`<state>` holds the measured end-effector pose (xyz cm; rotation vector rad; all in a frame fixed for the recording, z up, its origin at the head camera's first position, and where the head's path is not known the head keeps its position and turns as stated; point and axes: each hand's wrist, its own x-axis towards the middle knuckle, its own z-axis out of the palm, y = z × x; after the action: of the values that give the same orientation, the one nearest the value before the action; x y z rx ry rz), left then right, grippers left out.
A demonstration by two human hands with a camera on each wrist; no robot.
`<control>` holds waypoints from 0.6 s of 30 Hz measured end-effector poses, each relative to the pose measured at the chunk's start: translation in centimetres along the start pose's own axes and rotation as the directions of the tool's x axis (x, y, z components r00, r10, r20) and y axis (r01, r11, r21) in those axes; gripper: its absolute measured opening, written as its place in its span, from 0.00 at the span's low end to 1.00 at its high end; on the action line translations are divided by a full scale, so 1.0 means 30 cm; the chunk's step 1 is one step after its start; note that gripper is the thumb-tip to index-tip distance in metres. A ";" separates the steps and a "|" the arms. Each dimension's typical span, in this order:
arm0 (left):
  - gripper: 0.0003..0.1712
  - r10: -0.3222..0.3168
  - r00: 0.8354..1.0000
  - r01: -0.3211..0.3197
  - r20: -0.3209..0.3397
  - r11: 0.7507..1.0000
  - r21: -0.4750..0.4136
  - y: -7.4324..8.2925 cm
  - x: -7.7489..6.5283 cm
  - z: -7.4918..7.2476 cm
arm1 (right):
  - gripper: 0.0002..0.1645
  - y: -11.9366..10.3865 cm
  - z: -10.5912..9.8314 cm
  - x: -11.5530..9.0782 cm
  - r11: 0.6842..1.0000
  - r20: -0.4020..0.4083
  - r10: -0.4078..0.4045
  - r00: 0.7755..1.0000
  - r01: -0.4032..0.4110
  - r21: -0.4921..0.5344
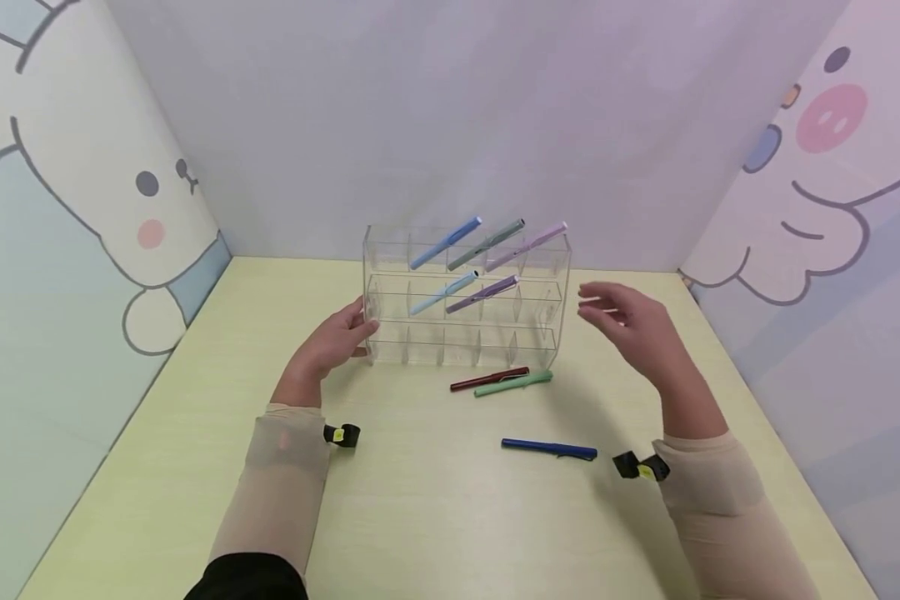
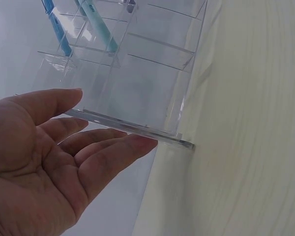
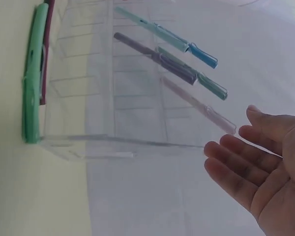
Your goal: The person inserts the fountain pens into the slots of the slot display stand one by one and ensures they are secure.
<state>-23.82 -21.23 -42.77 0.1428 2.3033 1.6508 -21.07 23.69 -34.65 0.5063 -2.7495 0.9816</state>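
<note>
A clear acrylic pen rack [image 1: 426, 333] with stepped, divided tiers stands upright on the table. My left hand [image 1: 335, 340] holds its left side panel, the thumb at the front edge and the fingers along the outer face. Beyond the rack's right side, my right hand [image 1: 630, 327] hovers with nothing in it, fingers loosely bent. The top tier bears a blue pen [image 1: 446, 242], a grey-green pen [image 1: 486, 245] and a pale purple pen [image 1: 527, 247], all leaning right. A light blue pen [image 1: 444, 292] and a purple pen [image 1: 483, 294] lean in the middle tier.
In front of the rack's right half, a dark red pen [image 1: 489, 380] and a green pen [image 1: 513, 383] lie side by side. Closer to me rests a navy pen [image 1: 548, 449]. Behind the table [image 1: 412, 508] rises a pale wall [image 1: 435, 117], with cartoon-printed panels at both sides.
</note>
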 end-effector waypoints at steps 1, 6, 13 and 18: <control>0.39 -0.002 1.000 0.002 0.001 1.000 0.001 0.001 -0.001 0.000 | 0.27 0.013 -0.004 -0.019 1.000 0.041 0.010 0.999 -0.010 -0.019; 0.39 -0.009 1.000 0.009 0.000 1.000 -0.002 0.003 -0.001 -0.001 | 0.26 0.081 0.008 -0.106 0.995 0.235 0.049 0.971 -0.027 -0.097; 0.39 -0.015 1.000 0.015 0.000 1.000 0.004 0.000 -0.001 -0.006 | 0.20 0.113 0.071 -0.196 0.989 0.466 0.113 0.878 -0.052 -0.141; 0.40 -0.026 1.000 0.026 -0.002 1.000 0.017 -0.002 -0.001 -0.003 | 0.17 0.125 0.137 -0.250 0.981 0.586 0.173 0.792 -0.088 -0.171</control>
<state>-23.81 -21.35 -42.80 0.1144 2.3105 1.6199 -15.74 25.70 -42.06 0.7151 -3.4308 0.7405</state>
